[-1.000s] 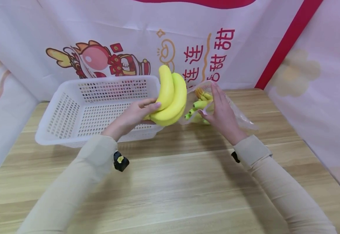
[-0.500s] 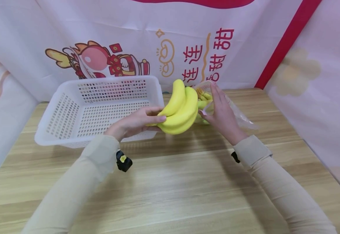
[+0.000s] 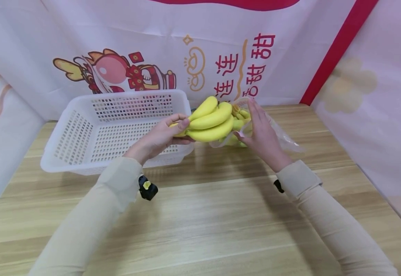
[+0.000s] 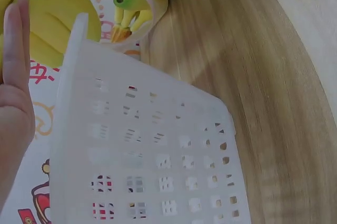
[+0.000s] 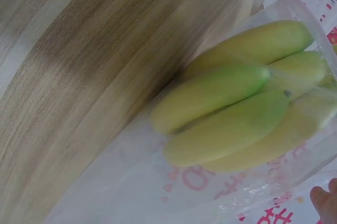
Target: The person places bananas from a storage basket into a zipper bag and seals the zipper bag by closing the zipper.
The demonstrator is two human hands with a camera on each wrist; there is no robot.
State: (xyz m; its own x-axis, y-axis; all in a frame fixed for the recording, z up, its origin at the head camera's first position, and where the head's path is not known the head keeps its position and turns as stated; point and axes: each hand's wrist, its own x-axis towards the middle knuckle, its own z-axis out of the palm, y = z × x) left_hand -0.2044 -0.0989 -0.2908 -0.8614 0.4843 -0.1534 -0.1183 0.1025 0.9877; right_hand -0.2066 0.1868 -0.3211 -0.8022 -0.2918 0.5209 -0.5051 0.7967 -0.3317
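Note:
My left hand (image 3: 162, 135) grips a bunch of yellow bananas (image 3: 211, 122) by its stem end, beyond the basket's right rim. The fruit tips point right, overlapping the mouth of a clear plastic bag (image 3: 283, 134) in the head view. At that mouth, my right hand (image 3: 264, 140) has its thumb and straight fingers spread apart against the bag's edge. Inside the bag lie several green-tipped yellow bananas (image 5: 226, 129), seen through the film in the right wrist view. The left wrist view shows the held bunch (image 4: 50, 16) beside the bag's round opening.
A white perforated plastic basket (image 3: 90, 167) stands on the wooden table (image 3: 200, 230) to the left, close to the bag. Behind both hangs a white printed cloth (image 3: 145, 27) with a red band, and more cloth runs along the sides.
My left hand has shifted a little right with the banana bunch. The bunch has turned from upright to lying sideways, tips toward the bag. My right hand has stayed nearly still.

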